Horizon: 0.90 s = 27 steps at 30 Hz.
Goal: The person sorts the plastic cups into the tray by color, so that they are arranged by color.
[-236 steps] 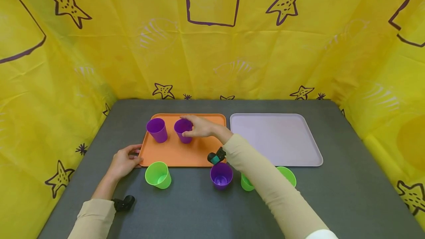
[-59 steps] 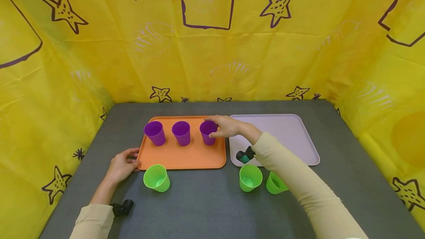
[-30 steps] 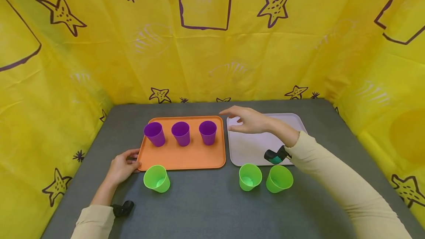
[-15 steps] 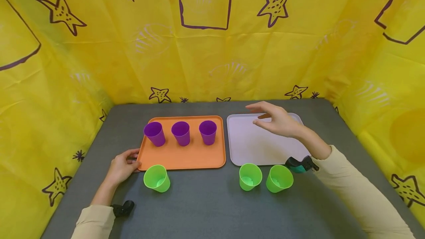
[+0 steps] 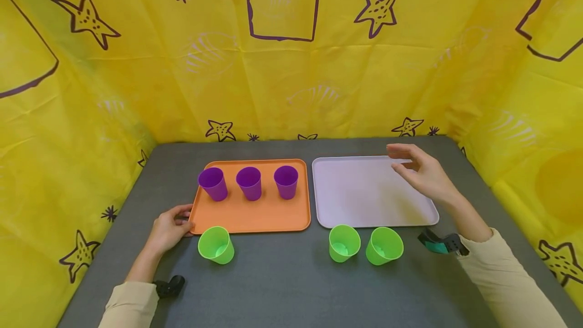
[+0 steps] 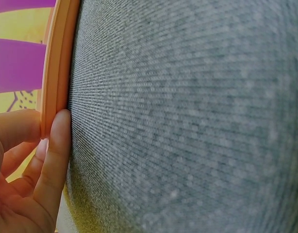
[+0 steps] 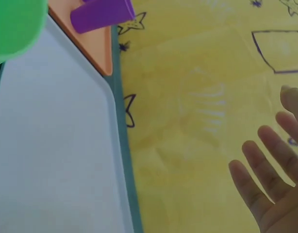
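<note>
Three purple cups stand upright in a row on the orange tray (image 5: 248, 219): a left one (image 5: 213, 185), a middle one (image 5: 249, 185) and a right one (image 5: 286, 183). My left hand (image 5: 167, 228) pinches this tray's near left corner; in the left wrist view the thumb (image 6: 18, 127) and a finger (image 6: 54, 155) lie on either side of its rim. Above the right part of the pale lavender tray (image 5: 355, 191), my right hand (image 5: 425, 173) hovers with parted, relaxed fingers, holding nothing. The right wrist view shows its fingers spread apart.
On the grey table (image 5: 282, 292), one green cup (image 5: 216, 246) stands before the orange tray. Two more green cups, a left one (image 5: 344, 244) and a right one (image 5: 384, 247), stand before the lavender tray. Yellow patterned cloth (image 5: 291, 80) surrounds the table.
The right hand set the third purple cup on the orange tray's right side, let go and moved right over the lavender tray. The left hand has stayed at the orange tray's corner.
</note>
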Motion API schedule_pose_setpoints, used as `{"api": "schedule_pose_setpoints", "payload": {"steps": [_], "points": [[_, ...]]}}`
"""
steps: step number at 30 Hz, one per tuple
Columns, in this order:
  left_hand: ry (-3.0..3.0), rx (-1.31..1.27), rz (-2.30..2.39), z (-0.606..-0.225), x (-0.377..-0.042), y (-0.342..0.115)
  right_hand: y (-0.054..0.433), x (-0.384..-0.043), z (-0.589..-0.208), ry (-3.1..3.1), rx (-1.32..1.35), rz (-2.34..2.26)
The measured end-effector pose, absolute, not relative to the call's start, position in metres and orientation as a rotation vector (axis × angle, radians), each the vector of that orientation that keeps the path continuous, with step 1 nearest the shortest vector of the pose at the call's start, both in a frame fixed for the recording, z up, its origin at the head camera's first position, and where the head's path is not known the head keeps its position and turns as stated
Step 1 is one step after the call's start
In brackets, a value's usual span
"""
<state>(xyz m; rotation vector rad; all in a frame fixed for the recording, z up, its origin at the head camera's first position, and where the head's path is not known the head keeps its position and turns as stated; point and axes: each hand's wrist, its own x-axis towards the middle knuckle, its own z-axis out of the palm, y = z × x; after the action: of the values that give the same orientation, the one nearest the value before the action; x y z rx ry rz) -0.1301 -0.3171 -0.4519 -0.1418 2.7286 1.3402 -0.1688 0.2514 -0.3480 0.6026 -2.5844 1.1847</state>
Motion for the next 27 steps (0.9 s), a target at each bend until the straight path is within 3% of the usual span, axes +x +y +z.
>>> {"api": "schedule_pose_setpoints", "payload": {"steps": [17, 27], "points": [[2.715, -0.147, 1.345, -0.453, -0.129, -0.316, 0.311, -0.140, -0.394, -2.464, 0.280, 1.380], [2.725, -0.151, 1.349, -0.453, -0.131, -0.317, 0.341, -0.135, -0.432, -2.605, 0.075, 1.225]]}}
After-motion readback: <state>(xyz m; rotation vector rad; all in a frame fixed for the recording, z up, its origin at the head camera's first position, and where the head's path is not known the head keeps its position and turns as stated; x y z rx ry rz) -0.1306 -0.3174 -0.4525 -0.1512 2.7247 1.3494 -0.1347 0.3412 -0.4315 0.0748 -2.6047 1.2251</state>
